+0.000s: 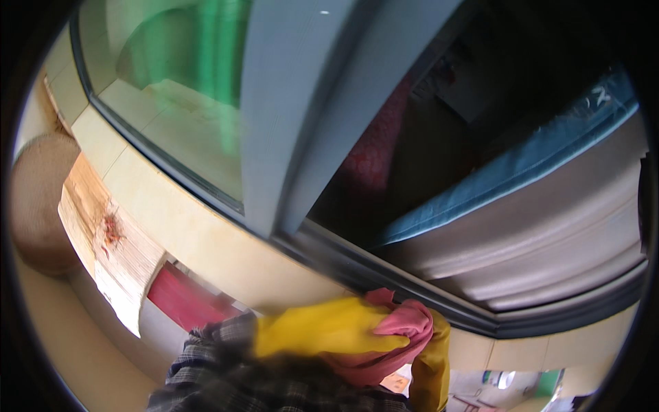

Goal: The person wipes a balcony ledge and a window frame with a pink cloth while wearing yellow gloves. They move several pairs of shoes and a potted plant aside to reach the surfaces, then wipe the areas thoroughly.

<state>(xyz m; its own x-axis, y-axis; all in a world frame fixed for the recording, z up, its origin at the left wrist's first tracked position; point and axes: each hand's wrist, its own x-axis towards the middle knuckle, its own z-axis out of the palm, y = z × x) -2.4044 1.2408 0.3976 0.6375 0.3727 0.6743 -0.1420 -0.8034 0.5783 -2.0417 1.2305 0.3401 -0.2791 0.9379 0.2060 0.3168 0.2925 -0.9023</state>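
Note:
My left hand (329, 327), in a yellow rubber glove below a dark plaid sleeve, is closed around a bunched pink cloth (404, 329). The motion blurs this glove slightly. My right hand (437, 342), also gloved in yellow, is against the cloth's right side, with its fingers mostly hidden behind the folds. Both hands are close to the dark lower rail (355, 262) of a window, just in front of the tiled ledge (221, 221). A broad grey window frame (288, 113) rises above them.
Left of the frame, a glass pane (175, 103) shows green reflections. A blue cloth edge (463, 198) and pale folded fabric (556, 232) lie to the right. At left are a wooden board (134, 262) with small red pieces, a round brown object (44, 206) and a red surface (190, 298).

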